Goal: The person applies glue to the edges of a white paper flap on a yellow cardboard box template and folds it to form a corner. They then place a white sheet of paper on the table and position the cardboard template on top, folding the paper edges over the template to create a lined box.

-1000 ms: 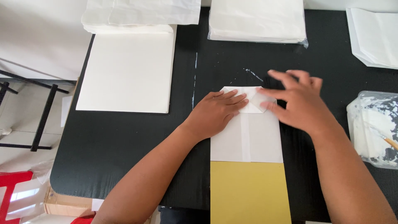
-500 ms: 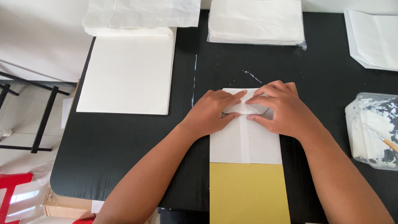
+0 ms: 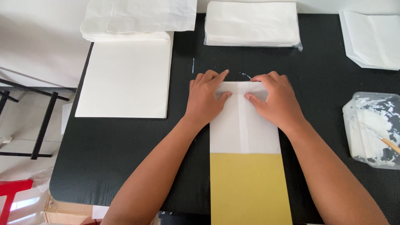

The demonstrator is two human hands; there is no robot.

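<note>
Both hands flat, fingers spread: left hand (image 3: 206,99) and right hand (image 3: 275,100) press the white paper bag's (image 3: 245,125) far folded end to the desk (image 3: 125,141), pinning the crease.

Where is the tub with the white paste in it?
In the head view, the clear tub sits at the right edge of the black table, to the right of the right hand, below a white paper stack.

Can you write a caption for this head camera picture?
Left hand and right hand press the top of a folded white paper over a yellow board.
</note>
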